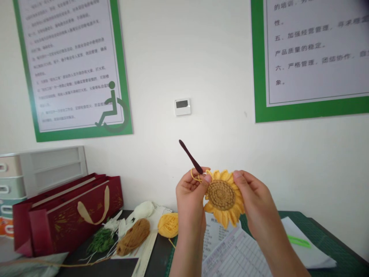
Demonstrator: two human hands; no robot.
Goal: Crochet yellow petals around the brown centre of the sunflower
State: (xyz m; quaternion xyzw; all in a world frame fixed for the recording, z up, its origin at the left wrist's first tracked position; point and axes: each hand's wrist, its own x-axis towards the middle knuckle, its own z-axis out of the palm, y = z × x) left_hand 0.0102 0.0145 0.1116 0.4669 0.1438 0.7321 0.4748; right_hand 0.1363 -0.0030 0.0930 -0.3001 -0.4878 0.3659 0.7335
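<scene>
A crocheted sunflower (221,195) with a brown centre and yellow petals is held up in front of the wall between both hands. My left hand (192,185) pinches its left edge between thumb and fingers. A dark crochet hook (190,156) sticks up and to the left from that same hand, its lower end hidden by the fingers. A loop of yellow yarn (193,176) hangs about the left fingers. My right hand (253,192) grips the flower's upper right petals, thumb in front and fingers behind.
On the dark table lie a yellow yarn ball (168,225), a brown skein (133,236), green yarn (100,241) and white yarn (143,210). Red gift bags (69,215) and a drawer unit (54,165) stand left. Printed sheets (236,256) and a green cutting mat (343,250) lie below the hands.
</scene>
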